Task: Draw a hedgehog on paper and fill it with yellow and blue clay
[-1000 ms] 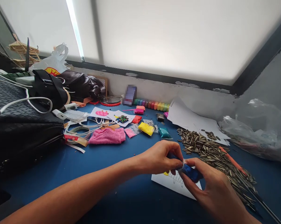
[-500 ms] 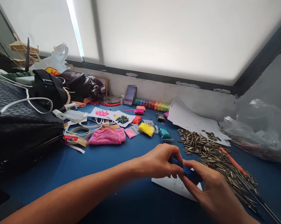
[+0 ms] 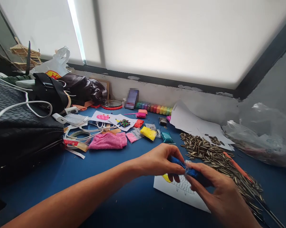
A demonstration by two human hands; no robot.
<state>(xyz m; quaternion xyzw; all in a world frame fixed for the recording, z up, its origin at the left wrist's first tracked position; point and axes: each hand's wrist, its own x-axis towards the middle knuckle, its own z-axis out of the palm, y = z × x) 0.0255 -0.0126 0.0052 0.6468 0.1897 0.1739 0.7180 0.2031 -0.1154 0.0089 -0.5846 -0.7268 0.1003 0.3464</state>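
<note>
A small blue packet of modelling clay (image 3: pixel 176 161) with clear plastic showing at its middle is gripped between my two hands. The fingers and thumb of my left hand (image 3: pixel 159 161) pinch one end of it. My right hand (image 3: pixel 220 185) holds the other end, fingers closed around it and hiding part of the blue. Beneath the hands lies a white paper sheet (image 3: pixel 163 186) with a line drawing of a patterned body on short legs and a yellow patch, partly covered by my fingers.
Sunflower seeds (image 3: pixel 209 152) are heaped at the right, with an orange-handled tool (image 3: pixel 238 166) on them. Yellow (image 3: pixel 148 133) and teal (image 3: pixel 166 137) clay packets lie beyond my hands. A pink cloth (image 3: pixel 107 141), cables and a black bag (image 3: pixel 26 136) occupy the left.
My left hand has shifted slightly up and left, and more clear plastic shows between the hands. More of the drawing, including its yellow patch, has come into view.
</note>
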